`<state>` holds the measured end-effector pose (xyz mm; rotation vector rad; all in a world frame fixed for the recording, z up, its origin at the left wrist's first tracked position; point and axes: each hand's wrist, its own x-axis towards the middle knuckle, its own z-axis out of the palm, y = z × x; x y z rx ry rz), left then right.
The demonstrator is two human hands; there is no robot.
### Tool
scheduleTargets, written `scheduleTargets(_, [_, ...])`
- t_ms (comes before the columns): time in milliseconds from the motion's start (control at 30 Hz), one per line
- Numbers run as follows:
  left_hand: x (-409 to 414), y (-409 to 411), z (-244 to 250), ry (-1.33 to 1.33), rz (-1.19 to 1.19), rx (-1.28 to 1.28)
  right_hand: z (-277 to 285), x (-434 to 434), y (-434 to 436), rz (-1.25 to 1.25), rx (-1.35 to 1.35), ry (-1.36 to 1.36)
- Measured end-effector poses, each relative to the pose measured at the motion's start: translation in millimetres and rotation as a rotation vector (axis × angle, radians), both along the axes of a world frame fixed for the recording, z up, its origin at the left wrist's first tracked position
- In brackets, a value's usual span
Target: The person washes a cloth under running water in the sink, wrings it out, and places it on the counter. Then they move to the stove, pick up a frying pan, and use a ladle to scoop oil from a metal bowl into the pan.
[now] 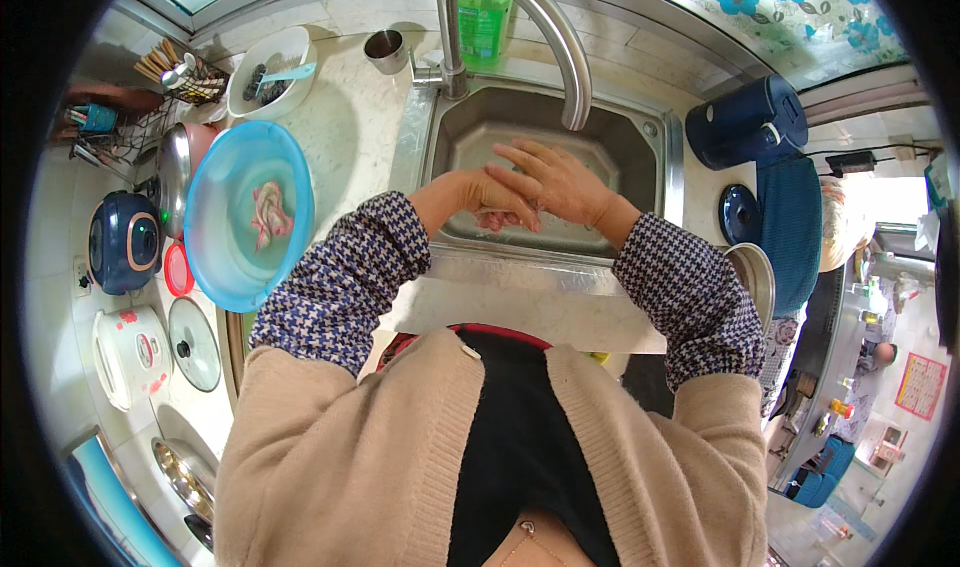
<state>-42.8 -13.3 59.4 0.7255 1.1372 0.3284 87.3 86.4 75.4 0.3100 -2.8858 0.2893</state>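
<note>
Both my hands are together over the stainless steel sink (630, 154), in front of the curved faucet (551, 19). My right hand (559, 180) lies palm down across the fingers of my left hand, its own fingers stretched and spread. My left hand (476, 192) is bent, with its fingers partly covered. Something pinkish and wet-looking shows below it; whether this is cloth or fingers I cannot tell. To the left, a blue plastic basin (217, 192) holds water and a crumpled pink-and-white cloth (271, 214). No water stream is visible below the spout.
Behind the faucet stands a green detergent bottle (482, 23). A metal cup (385, 51) and a white bowl (296, 45) with a blue-handled brush are on the left counter. At right are a dark blue canister (742, 124), a round lid (739, 213) and a teal cloth (787, 229).
</note>
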Motion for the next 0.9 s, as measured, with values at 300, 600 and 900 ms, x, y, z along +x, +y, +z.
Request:
scheduleTargets(300, [-1.9,13.9,-42.5,1.064,-0.046,0.709,-53.1,-18.1,1.9,-0.447,-0.331,-0.219])
scheduleTargets(600, [-15.8,34.8,-6.9,1.374,-0.373,1.139,-42.5,-17.5,-11.2,-0.847,-1.102,-0.229])
scheduleTargets(900, [-35.1,38.0,11.0,1.308,-0.352,1.658,-8.1,-10.0,-42.1,-0.308,-2.859,-0.371])
